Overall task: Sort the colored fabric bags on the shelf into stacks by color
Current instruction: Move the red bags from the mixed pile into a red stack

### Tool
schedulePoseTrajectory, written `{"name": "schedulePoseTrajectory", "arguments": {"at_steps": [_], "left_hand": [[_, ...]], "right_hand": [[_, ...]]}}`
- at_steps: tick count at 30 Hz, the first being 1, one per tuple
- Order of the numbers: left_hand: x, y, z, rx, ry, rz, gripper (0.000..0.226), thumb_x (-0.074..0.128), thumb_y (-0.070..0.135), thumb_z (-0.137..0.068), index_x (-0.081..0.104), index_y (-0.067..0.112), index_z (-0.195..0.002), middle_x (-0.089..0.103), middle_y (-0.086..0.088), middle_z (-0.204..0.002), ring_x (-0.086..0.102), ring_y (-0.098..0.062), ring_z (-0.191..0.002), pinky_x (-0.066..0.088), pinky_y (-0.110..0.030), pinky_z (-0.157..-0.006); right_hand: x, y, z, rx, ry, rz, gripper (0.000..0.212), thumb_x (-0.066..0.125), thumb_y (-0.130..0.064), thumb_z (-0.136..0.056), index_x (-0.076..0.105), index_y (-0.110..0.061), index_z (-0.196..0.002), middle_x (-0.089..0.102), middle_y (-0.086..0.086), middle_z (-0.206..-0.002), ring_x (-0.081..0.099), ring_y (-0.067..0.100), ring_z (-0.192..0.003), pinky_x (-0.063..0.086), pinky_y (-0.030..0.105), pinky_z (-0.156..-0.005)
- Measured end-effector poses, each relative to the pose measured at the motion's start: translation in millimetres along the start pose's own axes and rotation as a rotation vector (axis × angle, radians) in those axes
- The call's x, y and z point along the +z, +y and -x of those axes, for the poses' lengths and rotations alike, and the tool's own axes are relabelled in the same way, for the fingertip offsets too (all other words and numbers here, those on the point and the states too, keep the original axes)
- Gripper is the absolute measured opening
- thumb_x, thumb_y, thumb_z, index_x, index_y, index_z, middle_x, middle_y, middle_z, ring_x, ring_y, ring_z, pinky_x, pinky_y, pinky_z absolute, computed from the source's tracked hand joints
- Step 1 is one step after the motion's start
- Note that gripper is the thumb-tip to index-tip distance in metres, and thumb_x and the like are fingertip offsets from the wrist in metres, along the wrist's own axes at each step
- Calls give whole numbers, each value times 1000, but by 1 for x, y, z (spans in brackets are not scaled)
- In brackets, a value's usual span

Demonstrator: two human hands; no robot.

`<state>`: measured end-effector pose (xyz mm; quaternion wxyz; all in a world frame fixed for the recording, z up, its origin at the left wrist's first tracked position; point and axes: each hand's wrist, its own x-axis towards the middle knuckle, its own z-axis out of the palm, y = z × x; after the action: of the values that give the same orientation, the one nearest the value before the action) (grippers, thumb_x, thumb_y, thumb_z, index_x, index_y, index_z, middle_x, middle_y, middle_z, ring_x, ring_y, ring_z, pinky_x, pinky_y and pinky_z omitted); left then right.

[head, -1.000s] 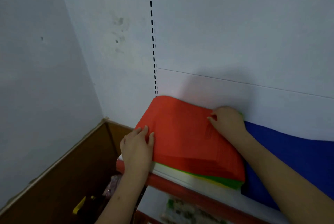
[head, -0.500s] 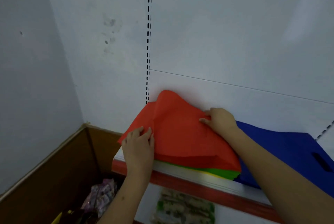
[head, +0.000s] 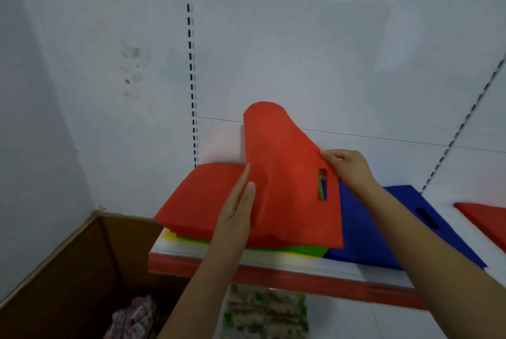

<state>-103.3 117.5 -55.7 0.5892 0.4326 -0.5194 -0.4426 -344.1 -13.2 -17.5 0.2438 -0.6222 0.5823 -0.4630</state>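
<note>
Item: flat red non-woven fabric bag with a die-cut handle slot point(head: 284, 174), top of a mixed pile at the shelf's left end. Its far end is lifted and curls upward toward 12 o'clock; its near edge lies on the pile.

Grip: right hand point(head: 347, 169) pinches the bag's handle-side edge at 3 o'clock, thumb on top. Left hand point(head: 238, 207) lies straight-fingered and flat against the bag's 9 o'clock side, grasping nothing.

Beneath: further red fabric bags point(head: 202, 196), then green fabric bags point(head: 301, 250) and a yellow one point(head: 171, 236) showing at the near edge (count not legible).

Adjacent: blue fabric bag stack point(head: 364, 232) at 3 o'clock, touching the pile; a separate red fabric stack point(head: 484, 218) well apart, at the far right edge.

Support: white shelf with red front lip point(head: 273, 274).

Step in hand, as judged: peeling the top red bag off the pile.

Next move calls for: lifting it clear and carrying it toward 3 o'clock, past the blue stack, probably to the red stack.
</note>
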Motion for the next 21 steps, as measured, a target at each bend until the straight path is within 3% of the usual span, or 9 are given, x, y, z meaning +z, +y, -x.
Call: {"name": "schedulePoseTrajectory", "arguments": {"at_steps": [3,6,9,11,15,18,21], "left_hand": [[30,-5,2,-163,-26,130,73,70,33,-88,32,47,-148,44,-3,-148,47,-17,-133,40,-40,-112],[62,-15,9,-147,-70,68,82,75,13,-85,32,38,-151,46,-3,-145,46,-12,-129,43,-36,-108],[97,-19,17,-33,-57,-75,80,75,14,-86,34,40,-150,44,10,-142,44,-8,-126,43,-22,-97],[124,-21,23,21,-43,-144,79,74,17,-87,34,43,-150,49,7,-136,47,-7,-122,40,-15,-90],[194,-26,38,25,-59,-216,76,73,25,-88,32,44,-150,58,-6,-133,51,-8,-115,43,-23,-91],[256,-36,53,31,-80,-268,73,68,29,-92,29,44,-151,56,-6,-137,50,-7,-110,43,-22,-83],[325,-44,72,27,-120,-274,68,64,30,-95,29,44,-151,53,-5,-142,52,-16,-125,45,-28,-92]], "right_hand": [[-52,11,18,165,78,-228,27,67,-29,-93,73,-6,-80,66,13,-63,61,22,-52,52,27,-50],[-107,31,46,208,231,-253,16,69,-25,-92,75,-9,-92,71,9,-76,66,18,-60,58,27,-57],[-163,66,70,212,368,-286,12,67,-15,-93,76,-20,-100,75,6,-98,71,19,-84,59,32,-75],[-198,88,85,221,434,-278,21,61,-10,-95,75,-23,-102,74,7,-103,72,19,-89,59,34,-79],[-267,123,116,230,516,-285,36,46,-2,-100,69,-21,-120,69,2,-96,65,4,-68,56,23,-64],[-324,157,136,169,582,-201,43,50,-4,-99,59,-27,-134,70,-6,-98,65,4,-76,57,29,-79],[-387,198,154,230,645,-102,54,54,-13,-99,41,-31,-148,70,7,-98,66,16,-84,55,36,-86]]}}
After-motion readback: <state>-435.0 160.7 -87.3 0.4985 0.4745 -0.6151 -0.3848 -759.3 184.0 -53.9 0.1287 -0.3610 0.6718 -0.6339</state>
